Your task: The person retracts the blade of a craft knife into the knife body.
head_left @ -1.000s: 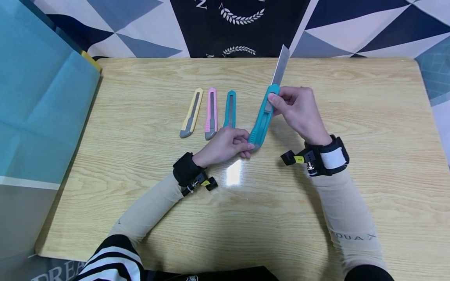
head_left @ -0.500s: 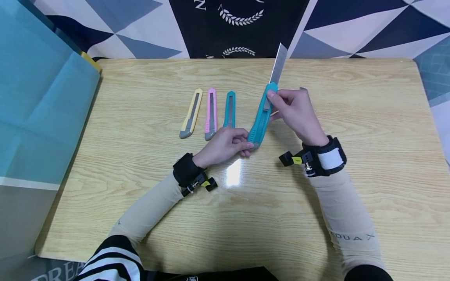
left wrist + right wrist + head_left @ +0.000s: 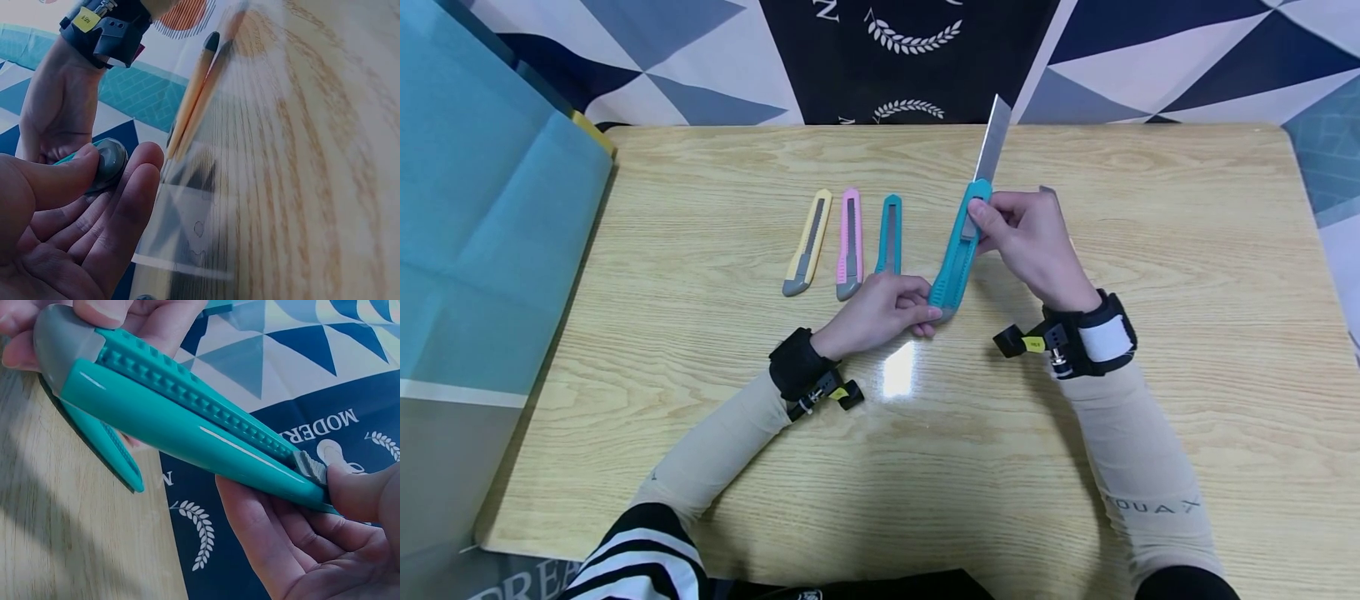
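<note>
One teal cutter [image 3: 957,262], lifted above the table [image 3: 880,492]: left hand [image 3: 882,310] pinches its grey end cap [image 3: 65,347]; right hand [image 3: 1036,237] pinches the body [image 3: 187,440] at the slider [image 3: 309,467]. Likely light, stiff, slick; grasp the body, clear of the farther, probably brittle blade [image 3: 992,142].

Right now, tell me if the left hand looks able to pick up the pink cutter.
Probably not until it lets go: the left hand pinches the end of the held teal cutter. Otherwise the way looks free, with the pink cutter lying uncovered close by.
</note>
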Demonstrator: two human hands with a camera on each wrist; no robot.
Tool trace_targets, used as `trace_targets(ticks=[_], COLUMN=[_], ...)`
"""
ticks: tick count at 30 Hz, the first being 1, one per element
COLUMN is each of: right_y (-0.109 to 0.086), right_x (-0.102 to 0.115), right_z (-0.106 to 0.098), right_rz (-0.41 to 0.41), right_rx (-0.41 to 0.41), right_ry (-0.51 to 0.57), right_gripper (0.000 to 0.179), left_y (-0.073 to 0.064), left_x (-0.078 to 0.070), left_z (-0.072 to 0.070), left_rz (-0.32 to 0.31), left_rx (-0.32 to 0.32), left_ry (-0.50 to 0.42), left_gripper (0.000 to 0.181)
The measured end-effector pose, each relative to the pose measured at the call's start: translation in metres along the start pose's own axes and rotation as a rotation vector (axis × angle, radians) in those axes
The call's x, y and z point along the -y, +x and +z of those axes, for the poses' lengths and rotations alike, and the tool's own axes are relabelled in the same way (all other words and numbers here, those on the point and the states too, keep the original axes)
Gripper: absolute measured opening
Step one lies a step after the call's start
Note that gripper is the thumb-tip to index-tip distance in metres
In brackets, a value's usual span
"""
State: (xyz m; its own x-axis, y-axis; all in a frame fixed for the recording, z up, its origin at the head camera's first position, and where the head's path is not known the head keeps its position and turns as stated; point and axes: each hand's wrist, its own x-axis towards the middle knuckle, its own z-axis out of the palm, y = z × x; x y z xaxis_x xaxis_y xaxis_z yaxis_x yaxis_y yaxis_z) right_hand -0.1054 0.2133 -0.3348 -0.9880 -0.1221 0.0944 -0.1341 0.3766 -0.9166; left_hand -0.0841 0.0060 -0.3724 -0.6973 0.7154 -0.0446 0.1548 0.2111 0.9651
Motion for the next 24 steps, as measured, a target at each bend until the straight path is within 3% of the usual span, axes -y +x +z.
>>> trace_targets(ticks=[7,24], right_y=[-0.001,0.000], right_x=[0.001,-0.002], right_z=[0.000,0.001], right_rz=[0.003,0.003], right_rx=[-0.006,-0.004], right_ry=[-0.007,-0.074], right_gripper=[0.029,0.027], left_y=[-0.005,-0.004], left_x=[-0.018,-0.014], left_z=[-0.002,-0.001], left_rz=[-0.012,-0.046], left_rx=[0.011,0.000], left_ry=[-0.007,0.022], left_gripper=[0.010,0.009])
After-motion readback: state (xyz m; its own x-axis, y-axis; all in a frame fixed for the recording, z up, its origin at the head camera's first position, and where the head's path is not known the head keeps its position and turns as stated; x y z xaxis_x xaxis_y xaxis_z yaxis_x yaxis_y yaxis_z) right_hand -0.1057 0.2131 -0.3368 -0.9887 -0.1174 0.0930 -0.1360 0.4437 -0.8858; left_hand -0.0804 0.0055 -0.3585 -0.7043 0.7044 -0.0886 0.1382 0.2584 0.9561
